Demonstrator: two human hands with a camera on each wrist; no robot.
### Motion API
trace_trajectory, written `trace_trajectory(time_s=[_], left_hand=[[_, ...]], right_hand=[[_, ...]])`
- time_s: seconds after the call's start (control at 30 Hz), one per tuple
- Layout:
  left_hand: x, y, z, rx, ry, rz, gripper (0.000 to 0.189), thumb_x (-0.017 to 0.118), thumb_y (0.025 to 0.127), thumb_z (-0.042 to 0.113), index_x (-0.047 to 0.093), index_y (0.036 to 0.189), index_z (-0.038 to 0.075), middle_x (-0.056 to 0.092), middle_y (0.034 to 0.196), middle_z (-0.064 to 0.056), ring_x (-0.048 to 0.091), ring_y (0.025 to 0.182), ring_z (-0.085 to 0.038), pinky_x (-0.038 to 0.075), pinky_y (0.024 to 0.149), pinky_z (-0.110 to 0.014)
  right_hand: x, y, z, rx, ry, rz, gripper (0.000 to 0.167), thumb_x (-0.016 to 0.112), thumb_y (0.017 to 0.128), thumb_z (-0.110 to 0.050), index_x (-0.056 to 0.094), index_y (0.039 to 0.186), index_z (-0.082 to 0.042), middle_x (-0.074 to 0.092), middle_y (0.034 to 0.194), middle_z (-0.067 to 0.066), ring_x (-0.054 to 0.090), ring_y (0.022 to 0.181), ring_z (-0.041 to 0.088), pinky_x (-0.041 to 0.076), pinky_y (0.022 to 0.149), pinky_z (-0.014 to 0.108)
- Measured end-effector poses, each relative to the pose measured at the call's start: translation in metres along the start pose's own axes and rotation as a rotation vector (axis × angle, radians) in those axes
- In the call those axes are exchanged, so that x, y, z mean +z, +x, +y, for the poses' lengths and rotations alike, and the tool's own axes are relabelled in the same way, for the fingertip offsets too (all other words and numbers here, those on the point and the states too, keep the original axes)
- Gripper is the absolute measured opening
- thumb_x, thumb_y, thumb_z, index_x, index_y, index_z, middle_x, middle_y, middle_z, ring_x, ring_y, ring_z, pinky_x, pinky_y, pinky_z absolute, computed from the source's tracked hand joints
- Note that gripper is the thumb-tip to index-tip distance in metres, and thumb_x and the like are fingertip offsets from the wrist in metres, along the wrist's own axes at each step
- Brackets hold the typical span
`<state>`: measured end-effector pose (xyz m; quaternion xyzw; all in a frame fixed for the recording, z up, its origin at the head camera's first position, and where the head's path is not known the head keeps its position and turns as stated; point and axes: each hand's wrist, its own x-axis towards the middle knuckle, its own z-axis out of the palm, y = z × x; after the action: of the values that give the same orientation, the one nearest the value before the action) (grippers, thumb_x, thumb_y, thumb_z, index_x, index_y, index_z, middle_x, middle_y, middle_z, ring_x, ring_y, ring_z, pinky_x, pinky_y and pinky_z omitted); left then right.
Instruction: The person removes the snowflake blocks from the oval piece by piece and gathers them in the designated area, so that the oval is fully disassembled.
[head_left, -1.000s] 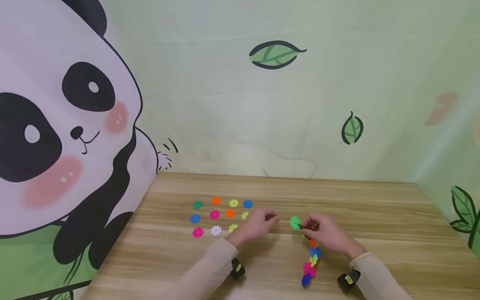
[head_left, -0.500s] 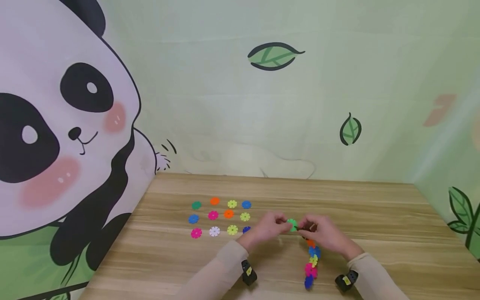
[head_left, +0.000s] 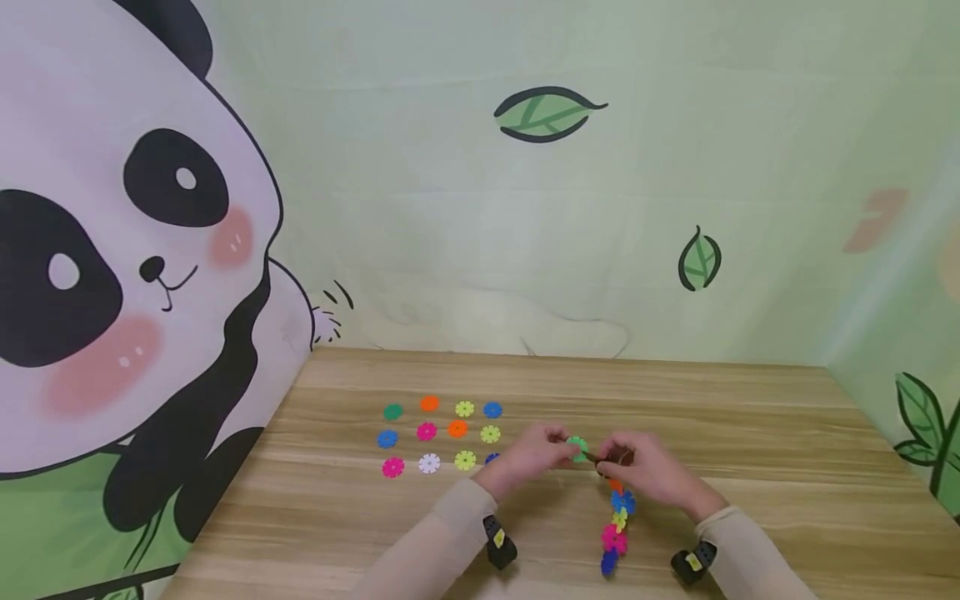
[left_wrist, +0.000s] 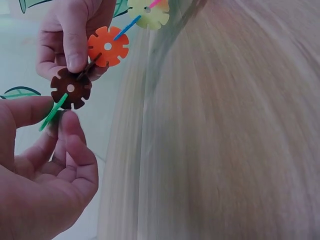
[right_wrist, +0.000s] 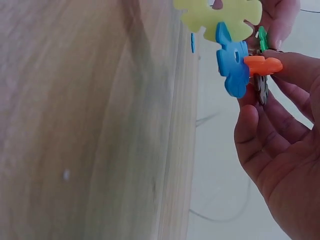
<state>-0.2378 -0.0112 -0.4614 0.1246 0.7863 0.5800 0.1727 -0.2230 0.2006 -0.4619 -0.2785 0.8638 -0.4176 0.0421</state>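
Observation:
In the head view my left hand (head_left: 528, 457) pinches a green snowflake disc (head_left: 577, 449) by its edge. Facing it, my right hand (head_left: 648, 467) grips the upper end of a chain of notched plastic discs. The left wrist view shows the green disc edge-on, slotted against a dark brown disc (left_wrist: 61, 95), with a second brown disc edge-on behind it. Beyond them come an orange disc (left_wrist: 119, 49), a blue one and a pale yellow disc (left_wrist: 142, 16). The chain hangs below my right hand, past a pink disc (head_left: 613, 539) to a dark blue disc (head_left: 609, 562) at the bottom.
Loose discs lie in rows on the wooden table (head_left: 787, 433) to the left, among them a white disc (head_left: 429, 463) and an orange disc (head_left: 457, 428). My left forearm partly covers a dark blue disc (head_left: 492, 458). A panda-printed backdrop (head_left: 420, 208) rises behind the table.
My left hand has moved right from beside the rows and taken hold of the green disc. That disc has shifted slightly left, and the hanging chain has swung a little.

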Motion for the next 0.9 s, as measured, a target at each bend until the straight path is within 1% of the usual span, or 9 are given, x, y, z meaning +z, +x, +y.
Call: trace_trajectory(time_s=[0.17, 0.23, 0.37, 0.57, 0.67, 0.77, 0.9], left_hand=[[-0.0013, 0.0002, -0.0037, -0.002, 0.003, 0.006, 0.014, 0.069, 0.087, 0.019, 0.061, 0.085, 0.007, 0.062, 0.078, 0.002, 0.054, 0.074, -0.013, 0.046, 0.067, -0.027], [-0.0013, 0.0004, -0.0046, -0.01, -0.026, 0.004, 0.013, 0.069, 0.086, 0.017, 0.062, 0.086, 0.006, 0.063, 0.079, 0.001, 0.055, 0.074, -0.013, 0.047, 0.069, -0.028], [-0.0019, 0.0014, -0.0033, -0.006, -0.049, 0.011, 0.012, 0.068, 0.086, 0.014, 0.062, 0.088, 0.005, 0.061, 0.078, 0.001, 0.054, 0.073, -0.011, 0.048, 0.069, -0.027], [-0.0007, 0.0004, 0.0001, -0.014, -0.042, 0.017, 0.009, 0.066, 0.087, 0.012, 0.062, 0.089, 0.004, 0.06, 0.079, 0.0, 0.052, 0.073, -0.011, 0.043, 0.065, -0.024], [-0.0004, 0.0005, 0.0016, -0.013, -0.046, 0.019, 0.008, 0.065, 0.088, 0.01, 0.061, 0.089, 0.003, 0.06, 0.081, 0.0, 0.05, 0.073, -0.012, 0.042, 0.065, -0.023], [0.0001, 0.0008, 0.0031, -0.011, -0.04, 0.043, 0.008, 0.066, 0.087, 0.009, 0.06, 0.087, 0.003, 0.059, 0.082, 0.0, 0.05, 0.073, -0.012, 0.042, 0.064, -0.023], [0.0005, 0.0009, 0.0034, -0.015, -0.007, 0.076, 0.011, 0.068, 0.086, 0.011, 0.06, 0.082, 0.005, 0.058, 0.082, 0.001, 0.049, 0.074, -0.013, 0.041, 0.064, -0.024]], right_hand=[[0.0032, 0.0003, 0.0023, 0.002, 0.0, -0.012, 0.007, 0.068, 0.088, -0.015, 0.062, 0.088, -0.011, 0.064, 0.082, -0.003, 0.059, 0.074, 0.011, 0.051, 0.064, 0.026], [0.0042, 0.0004, 0.0029, 0.008, 0.012, -0.018, 0.007, 0.068, 0.088, -0.016, 0.062, 0.088, -0.011, 0.065, 0.084, -0.002, 0.06, 0.076, 0.012, 0.051, 0.065, 0.026], [0.0045, 0.0019, 0.0015, 0.018, 0.027, -0.015, 0.006, 0.067, 0.089, -0.017, 0.062, 0.089, -0.012, 0.066, 0.087, 0.001, 0.06, 0.078, 0.011, 0.051, 0.067, 0.026], [0.0025, 0.0019, -0.0006, 0.012, 0.042, -0.03, 0.004, 0.065, 0.09, -0.013, 0.062, 0.09, -0.011, 0.066, 0.087, 0.005, 0.06, 0.077, 0.011, 0.051, 0.067, 0.027], [0.0005, 0.002, -0.0015, 0.008, 0.041, -0.035, 0.006, 0.065, 0.091, -0.014, 0.062, 0.091, -0.008, 0.066, 0.088, 0.006, 0.06, 0.078, 0.011, 0.051, 0.067, 0.027], [-0.0011, 0.0024, -0.0021, -0.013, 0.032, -0.027, 0.007, 0.064, 0.091, -0.014, 0.062, 0.091, -0.007, 0.066, 0.087, 0.006, 0.06, 0.077, 0.011, 0.051, 0.066, 0.026], [-0.0009, 0.0026, -0.002, -0.024, 0.019, -0.02, 0.005, 0.065, 0.091, -0.013, 0.063, 0.09, -0.008, 0.066, 0.085, 0.006, 0.059, 0.073, 0.011, 0.05, 0.063, 0.026]])
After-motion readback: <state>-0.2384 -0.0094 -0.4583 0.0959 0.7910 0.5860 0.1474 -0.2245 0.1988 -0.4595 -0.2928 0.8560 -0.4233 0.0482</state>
